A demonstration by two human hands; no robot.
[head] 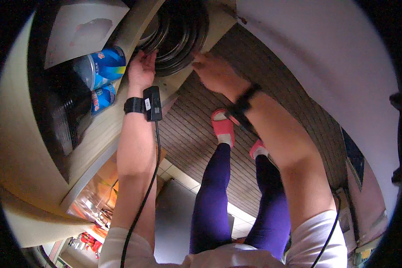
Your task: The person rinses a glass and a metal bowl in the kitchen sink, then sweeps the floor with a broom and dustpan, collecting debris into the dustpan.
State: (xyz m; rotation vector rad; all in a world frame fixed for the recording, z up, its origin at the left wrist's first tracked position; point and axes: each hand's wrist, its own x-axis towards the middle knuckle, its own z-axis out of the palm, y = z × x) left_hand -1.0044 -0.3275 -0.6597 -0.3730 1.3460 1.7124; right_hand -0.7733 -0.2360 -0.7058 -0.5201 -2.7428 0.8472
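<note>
A dark stack of round metal pans or basins (187,43) rests on the pale shelf at the top of the view. My left hand (142,68), palm turned towards me, has its fingers at the lower edge of a smaller round metal pan (151,37) on the stack's left side. The fingertips are partly hidden by its rim. At the stack's right outer rim is my right hand (217,72), blurred and bent at the wrist; whether it grips the rim cannot be made out.
Left of the stack stand a blue-labelled tub (109,65) and a smaller blue container (103,97), beside dark stacked trays (68,124). The pale shelf edge (97,157) runs down the left. A white panel (321,60) bounds the right. A cable hangs from each wrist strap. Below lies a ribbed floor (187,124).
</note>
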